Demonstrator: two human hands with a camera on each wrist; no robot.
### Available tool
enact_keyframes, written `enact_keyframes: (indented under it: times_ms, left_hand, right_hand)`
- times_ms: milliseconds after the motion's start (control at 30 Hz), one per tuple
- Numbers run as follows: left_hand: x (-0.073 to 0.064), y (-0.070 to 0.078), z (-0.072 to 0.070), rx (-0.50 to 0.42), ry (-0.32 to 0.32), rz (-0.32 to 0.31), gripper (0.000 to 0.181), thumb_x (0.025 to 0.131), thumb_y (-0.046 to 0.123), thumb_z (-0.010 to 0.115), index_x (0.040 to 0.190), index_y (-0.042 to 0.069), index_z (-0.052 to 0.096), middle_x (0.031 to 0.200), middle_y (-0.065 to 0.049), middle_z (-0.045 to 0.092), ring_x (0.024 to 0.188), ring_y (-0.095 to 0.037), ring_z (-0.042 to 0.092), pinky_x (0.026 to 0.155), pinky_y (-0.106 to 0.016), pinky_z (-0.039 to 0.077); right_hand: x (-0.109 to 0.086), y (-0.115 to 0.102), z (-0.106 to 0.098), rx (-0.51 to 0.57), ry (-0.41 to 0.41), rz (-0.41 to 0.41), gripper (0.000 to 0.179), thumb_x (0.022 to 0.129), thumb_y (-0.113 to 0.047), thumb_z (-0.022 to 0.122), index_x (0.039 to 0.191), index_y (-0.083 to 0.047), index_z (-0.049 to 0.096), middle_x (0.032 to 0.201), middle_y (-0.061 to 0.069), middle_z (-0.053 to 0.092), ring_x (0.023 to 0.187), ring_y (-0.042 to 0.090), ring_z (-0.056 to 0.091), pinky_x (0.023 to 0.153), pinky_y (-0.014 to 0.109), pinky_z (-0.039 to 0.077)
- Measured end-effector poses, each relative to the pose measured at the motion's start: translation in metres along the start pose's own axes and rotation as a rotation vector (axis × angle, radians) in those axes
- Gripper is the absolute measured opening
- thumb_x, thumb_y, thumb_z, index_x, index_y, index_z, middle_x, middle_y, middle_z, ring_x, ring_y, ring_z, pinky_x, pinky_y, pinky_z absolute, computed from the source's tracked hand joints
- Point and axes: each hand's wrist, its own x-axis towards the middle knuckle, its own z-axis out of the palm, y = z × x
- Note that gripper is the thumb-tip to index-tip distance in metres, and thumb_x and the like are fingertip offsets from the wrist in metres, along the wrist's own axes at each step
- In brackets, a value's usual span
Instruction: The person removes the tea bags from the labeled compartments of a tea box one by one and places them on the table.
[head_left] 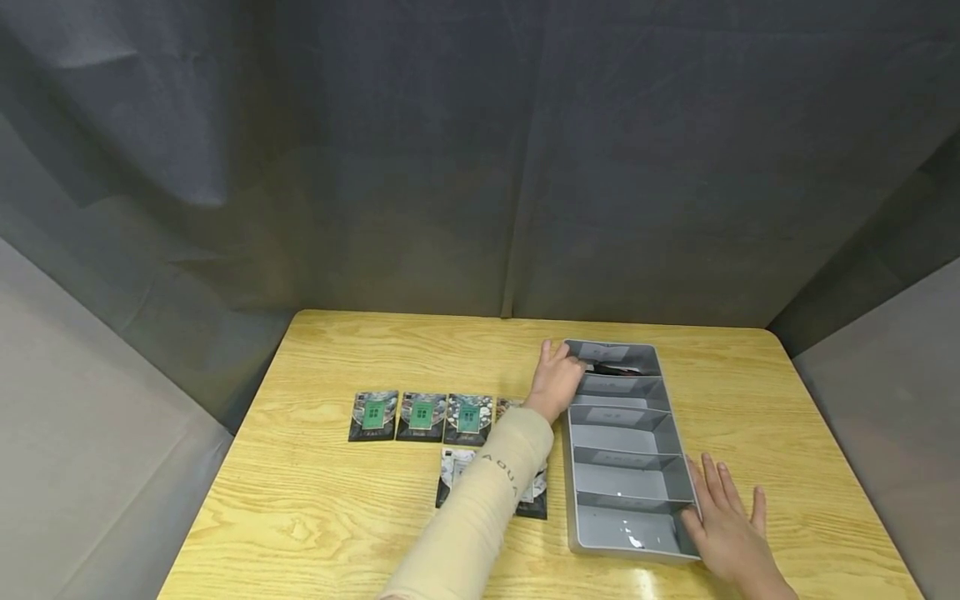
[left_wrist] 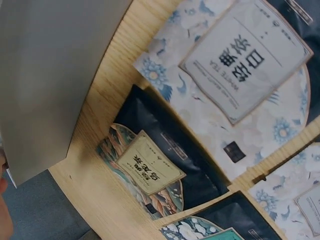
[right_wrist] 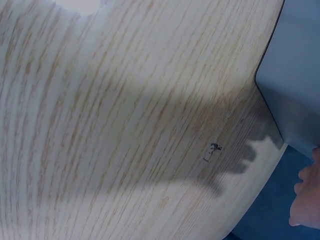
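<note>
In the head view my left hand (head_left: 557, 379) reaches over the far left corner of a grey divided box (head_left: 573, 500). Its thumb and forefinger seem to pinch a dark packet (head_left: 617, 369) in the farthest compartment; the fingertips are partly hidden, and two other fingers stick out beyond the rim. My right hand (head_left: 723, 521) rests against the box's near right corner, fingers spread and fairly straight. Left of the box lie tea packets, including a green-labelled packet (head_left: 422, 417). The left wrist view shows a white tea packet (left_wrist: 245, 65) and an oolong packet (left_wrist: 150, 165) close up.
Other compartments show bare grey floors, such as the nearest compartment (head_left: 618, 529). My left sleeve (head_left: 480, 500) covers part of the packet rows. The wooden table (head_left: 315, 492) ends at a dark curtain (head_left: 420, 208) behind.
</note>
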Motion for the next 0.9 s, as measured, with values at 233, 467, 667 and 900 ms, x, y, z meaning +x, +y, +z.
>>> enact_keyframes:
  times_ms: [233,467,667,900]
  left_hand:
    - [-0.002,-0.002,-0.001,-0.019,0.083,-0.017,0.030,0.087,0.017,0.058,0.113,0.032,0.062,0.110,0.019,0.061,0.105,-0.007,0.042,0.103,-0.041,0.016]
    - [-0.006,-0.006,0.001,-0.030,0.191,-0.005,0.025,0.090,0.016,0.053,0.110,0.029,0.061,0.107,0.016,0.061,0.105,-0.007,0.044,0.101,-0.041,0.021]
    - [-0.008,-0.008,0.003,-0.057,0.223,0.002,0.026,0.093,0.016,0.050,0.114,0.029,0.056,0.113,0.014,0.056,0.110,-0.007,0.044,0.102,-0.039,0.021]
    - [-0.009,-0.013,0.007,-0.079,0.363,0.023,0.023,0.092,0.014,0.049,0.112,0.025,0.053,0.111,0.012,0.054,0.105,-0.007,0.045,0.099,-0.036,0.025]
  right_hand:
    - [0.000,-0.001,0.000,0.000,0.004,0.005,0.062,0.096,-0.029,0.033,0.148,-0.014,0.001,0.151,0.019,0.004,0.138,0.027,-0.014,0.097,0.054,-0.025]
    - [-0.001,-0.002,0.000,-0.013,0.027,0.006,0.066,0.095,-0.028,0.035,0.148,-0.016,-0.003,0.152,0.014,-0.002,0.138,0.028,-0.011,0.097,0.052,-0.026]
    - [-0.001,-0.001,0.001,-0.020,0.021,0.007,0.067,0.096,-0.029,0.035,0.147,-0.017,-0.006,0.152,0.014,-0.002,0.137,0.025,-0.016,0.096,0.051,-0.027]
    - [-0.002,0.000,0.003,-0.025,0.034,0.001,0.069,0.096,-0.029,0.036,0.147,-0.019,-0.009,0.152,0.013,-0.002,0.136,0.018,-0.021,0.096,0.051,-0.027]
